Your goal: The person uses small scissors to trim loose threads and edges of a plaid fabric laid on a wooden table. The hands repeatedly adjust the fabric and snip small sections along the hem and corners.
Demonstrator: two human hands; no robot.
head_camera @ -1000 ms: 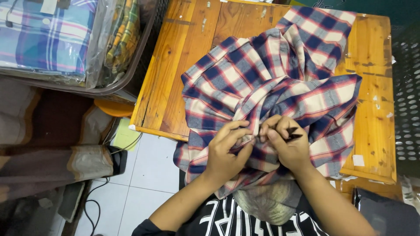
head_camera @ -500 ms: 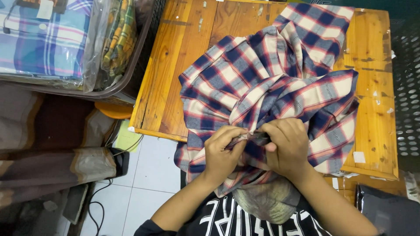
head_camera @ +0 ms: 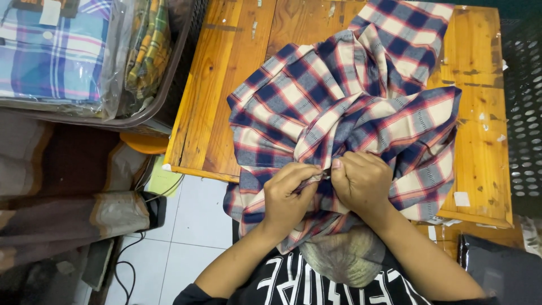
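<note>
Both of us are down on the plaid shirt (head_camera: pixel 339 113) here, and compared with a second ago our hands have drawn tighter together: back then a gap showed between them with a dark bit of the front edge in view, and now the knuckles nearly meet over the cloth. Our left hand (head_camera: pixel 288 197) is curled shut, fingertips pinching a fold of the fabric at the shirt's near edge; our right hand (head_camera: pixel 364 183) is closed into a fist on the same fold, thumb pressed up against the left fingers, so both are gripping cloth and we cannot see what lies between the fingertips. The shirt itself has bunched higher toward the hands, its folds now radiating from the pinch point, while the far sleeve end sits at the back of the wooden table (head_camera: pixel 226 85) much as before. Most of the shirt lies rumpled on the tabletop, with its near hem hanging off the front edge over the white tiled floor (head_camera: pixel 192 226). To the left, a dark basket (head_camera: pixel 169 96) holds folded plaid shirts in clear plastic bags (head_camera: pixel 56 56), just beside the table's edge. A perforated dark crate (head_camera: pixel 525 113) stands to the right. Scraps of white paper (head_camera: pixel 462 199) dot the wood near the right corner. Cables (head_camera: pixel 127 254) trail across the floor below the basket.
</note>
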